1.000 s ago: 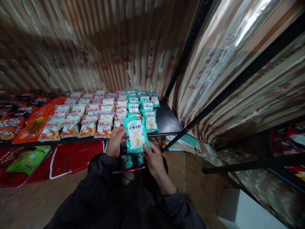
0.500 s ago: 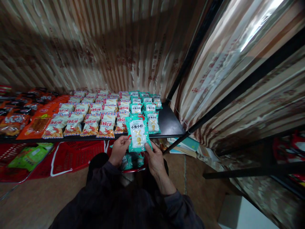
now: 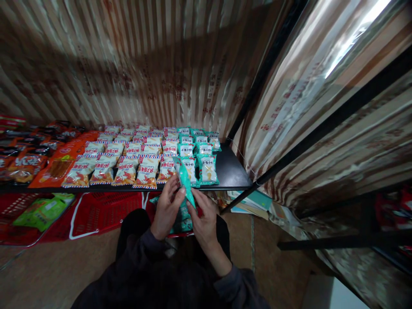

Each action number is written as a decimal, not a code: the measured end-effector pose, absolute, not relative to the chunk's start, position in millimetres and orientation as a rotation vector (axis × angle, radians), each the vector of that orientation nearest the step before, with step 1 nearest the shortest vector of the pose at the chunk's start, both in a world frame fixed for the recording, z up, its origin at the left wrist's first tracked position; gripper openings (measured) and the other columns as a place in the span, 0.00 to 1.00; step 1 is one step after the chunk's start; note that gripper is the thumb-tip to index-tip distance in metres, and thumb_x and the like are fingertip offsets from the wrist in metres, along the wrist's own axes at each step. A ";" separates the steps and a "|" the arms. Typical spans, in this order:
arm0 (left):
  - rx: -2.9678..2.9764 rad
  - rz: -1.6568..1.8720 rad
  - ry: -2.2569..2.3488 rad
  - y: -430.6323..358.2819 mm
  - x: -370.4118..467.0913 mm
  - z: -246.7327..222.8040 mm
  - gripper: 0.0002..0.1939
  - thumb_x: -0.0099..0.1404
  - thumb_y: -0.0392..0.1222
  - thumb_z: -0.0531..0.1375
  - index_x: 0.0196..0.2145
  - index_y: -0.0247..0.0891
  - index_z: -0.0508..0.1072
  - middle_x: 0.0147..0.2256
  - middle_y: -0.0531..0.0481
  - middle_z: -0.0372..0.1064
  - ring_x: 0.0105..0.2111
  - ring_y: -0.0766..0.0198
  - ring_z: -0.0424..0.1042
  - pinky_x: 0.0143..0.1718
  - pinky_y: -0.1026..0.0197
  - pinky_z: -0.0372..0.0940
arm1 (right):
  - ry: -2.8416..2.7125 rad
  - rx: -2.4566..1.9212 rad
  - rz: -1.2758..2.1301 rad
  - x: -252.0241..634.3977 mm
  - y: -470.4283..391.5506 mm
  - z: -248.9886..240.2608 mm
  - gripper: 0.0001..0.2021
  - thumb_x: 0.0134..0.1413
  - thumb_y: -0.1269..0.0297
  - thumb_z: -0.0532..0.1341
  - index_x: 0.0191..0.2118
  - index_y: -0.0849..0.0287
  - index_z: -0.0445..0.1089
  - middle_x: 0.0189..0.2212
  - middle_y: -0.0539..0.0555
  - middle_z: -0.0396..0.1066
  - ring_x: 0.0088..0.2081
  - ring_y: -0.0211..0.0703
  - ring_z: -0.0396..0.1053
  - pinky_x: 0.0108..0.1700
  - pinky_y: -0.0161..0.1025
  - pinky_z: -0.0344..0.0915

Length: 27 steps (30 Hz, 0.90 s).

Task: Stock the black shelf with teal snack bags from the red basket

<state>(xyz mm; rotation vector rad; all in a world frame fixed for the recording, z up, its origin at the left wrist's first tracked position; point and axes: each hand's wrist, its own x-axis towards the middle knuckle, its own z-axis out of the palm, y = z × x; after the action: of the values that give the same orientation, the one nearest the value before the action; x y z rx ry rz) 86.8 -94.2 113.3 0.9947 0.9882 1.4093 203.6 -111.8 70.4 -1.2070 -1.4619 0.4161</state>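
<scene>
Both hands were clamped on one teal packet (image 3: 184,178), which was turned nearly edge-on to the view, its upper end tipped toward eleven o'clock. Taking that packet as the clock's centre, the left hand (image 3: 165,211) gripped it from seven o'clock with the thumb laid against it, and the right hand (image 3: 206,219) pinched its lower end from five. The packet stood in front of the edge of a black shelf (image 3: 230,169), partly covering one of the teal packets lined up there (image 3: 208,169) from twelve to two. White packets with red lettering (image 3: 125,170) lay in rows from nine to eleven, and beyond them at nine came a flat orange packet (image 3: 56,166) and black-and-orange packets (image 3: 27,165). At six, between the wrists, more teal packets (image 3: 184,224) lay in a red container, mostly hidden. A red basket (image 3: 103,212) with a white handle sat at eight, and papers (image 3: 252,201) lay under the shelf toward four.
</scene>
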 end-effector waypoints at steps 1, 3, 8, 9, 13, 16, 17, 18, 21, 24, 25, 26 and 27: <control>0.964 1.416 0.951 -96.3 86.6 116.0 0.24 0.60 0.45 0.60 0.53 0.42 0.63 0.56 0.43 0.63 0.55 0.58 0.63 0.55 0.59 0.59 | -1.548 -1.186 0.311 202.6 -113.8 71.3 0.19 0.55 0.66 0.59 0.53 0.52 0.68 0.49 0.57 0.70 0.50 0.48 0.67 0.53 0.47 0.64; 0.903 1.418 0.899 -99.1 86.0 120.3 0.23 0.60 0.46 0.61 0.52 0.42 0.62 0.53 0.44 0.66 0.52 0.58 0.66 0.52 0.59 0.61 | -1.672 -1.153 0.122 199.3 -117.3 72.0 0.21 0.56 0.70 0.57 0.56 0.50 0.65 0.51 0.58 0.68 0.51 0.49 0.66 0.52 0.48 0.65; 0.689 1.451 0.914 -95.3 79.5 122.4 0.21 0.56 0.48 0.63 0.46 0.42 0.66 0.42 0.48 0.73 0.40 0.61 0.73 0.41 0.61 0.67 | -1.851 -1.139 -0.059 186.2 -125.9 74.2 0.26 0.56 0.74 0.55 0.60 0.51 0.59 0.54 0.61 0.63 0.55 0.52 0.62 0.52 0.53 0.64; 0.643 1.451 0.925 -93.1 76.4 121.6 0.20 0.55 0.48 0.63 0.44 0.42 0.67 0.40 0.48 0.74 0.38 0.60 0.74 0.39 0.61 0.67 | -1.887 -1.131 -0.042 184.5 -127.9 74.7 0.26 0.56 0.73 0.55 0.60 0.51 0.58 0.55 0.61 0.62 0.56 0.52 0.61 0.53 0.54 0.64; 0.593 1.465 0.978 -83.9 62.1 115.8 0.13 0.47 0.43 0.68 0.32 0.40 0.73 0.36 0.47 0.75 0.41 0.56 0.73 0.39 0.62 0.68 | -1.909 -1.072 0.095 187.0 -134.1 73.2 0.28 0.55 0.66 0.59 0.61 0.52 0.55 0.61 0.61 0.53 0.61 0.55 0.54 0.57 0.57 0.58; 0.559 1.426 0.966 -79.3 58.9 109.2 0.12 0.48 0.43 0.67 0.31 0.39 0.74 0.36 0.47 0.75 0.42 0.54 0.73 0.39 0.59 0.68 | -1.584 -1.186 0.304 194.8 -131.9 68.7 0.29 0.55 0.60 0.59 0.61 0.53 0.54 0.62 0.60 0.53 0.62 0.54 0.52 0.60 0.57 0.54; 0.522 1.403 0.941 -78.4 59.9 107.0 0.13 0.49 0.45 0.66 0.33 0.39 0.74 0.35 0.47 0.75 0.41 0.54 0.73 0.39 0.57 0.69 | -1.421 -1.230 0.427 197.4 -129.4 67.1 0.29 0.55 0.58 0.59 0.62 0.54 0.54 0.62 0.60 0.54 0.61 0.53 0.54 0.60 0.56 0.55; 0.485 1.380 0.914 -77.8 61.5 105.2 0.14 0.51 0.46 0.65 0.35 0.38 0.73 0.35 0.47 0.75 0.39 0.54 0.74 0.38 0.56 0.69 | -1.256 -1.254 0.575 199.6 -126.4 65.7 0.30 0.54 0.56 0.59 0.61 0.55 0.54 0.61 0.61 0.56 0.60 0.53 0.56 0.59 0.54 0.57; 0.405 1.317 0.840 -78.3 67.1 101.4 0.18 0.50 0.44 0.65 0.39 0.35 0.73 0.36 0.46 0.76 0.37 0.56 0.75 0.39 0.56 0.69 | -0.896 -1.205 1.049 202.9 -117.4 63.4 0.29 0.48 0.52 0.63 0.56 0.57 0.62 0.52 0.60 0.68 0.49 0.50 0.69 0.49 0.46 0.67; 0.388 1.292 0.834 -79.8 70.7 99.7 0.19 0.48 0.44 0.67 0.38 0.35 0.73 0.36 0.46 0.76 0.36 0.57 0.75 0.38 0.57 0.69 | -0.737 -1.153 1.293 200.9 -113.7 63.2 0.24 0.40 0.52 0.69 0.44 0.58 0.71 0.36 0.55 0.76 0.33 0.43 0.72 0.36 0.39 0.70; 0.389 1.285 0.842 -79.6 71.2 99.5 0.19 0.47 0.43 0.67 0.37 0.34 0.73 0.35 0.46 0.76 0.35 0.57 0.75 0.38 0.57 0.69 | -0.699 -1.143 1.321 199.6 -113.8 63.0 0.23 0.38 0.52 0.70 0.41 0.58 0.73 0.31 0.53 0.76 0.29 0.41 0.71 0.34 0.38 0.69; 0.399 1.282 0.849 -79.0 71.4 99.7 0.19 0.47 0.43 0.67 0.37 0.34 0.73 0.35 0.46 0.76 0.35 0.57 0.75 0.37 0.57 0.69 | -0.666 -1.131 1.337 198.4 -114.2 62.6 0.22 0.37 0.53 0.70 0.39 0.58 0.74 0.28 0.51 0.76 0.27 0.39 0.70 0.32 0.37 0.69; 0.421 1.286 0.854 -77.7 71.2 100.6 0.19 0.47 0.44 0.67 0.37 0.35 0.73 0.35 0.46 0.76 0.35 0.56 0.75 0.37 0.57 0.69 | -0.643 -1.115 1.351 197.5 -114.8 61.9 0.21 0.36 0.53 0.71 0.38 0.58 0.74 0.26 0.50 0.75 0.26 0.39 0.70 0.31 0.37 0.68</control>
<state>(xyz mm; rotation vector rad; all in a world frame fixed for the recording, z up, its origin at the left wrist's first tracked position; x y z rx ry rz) 71.2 -77.7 100.6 0.4210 0.8544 1.2862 197.5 -114.8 61.9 -1.1152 -0.6434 1.3505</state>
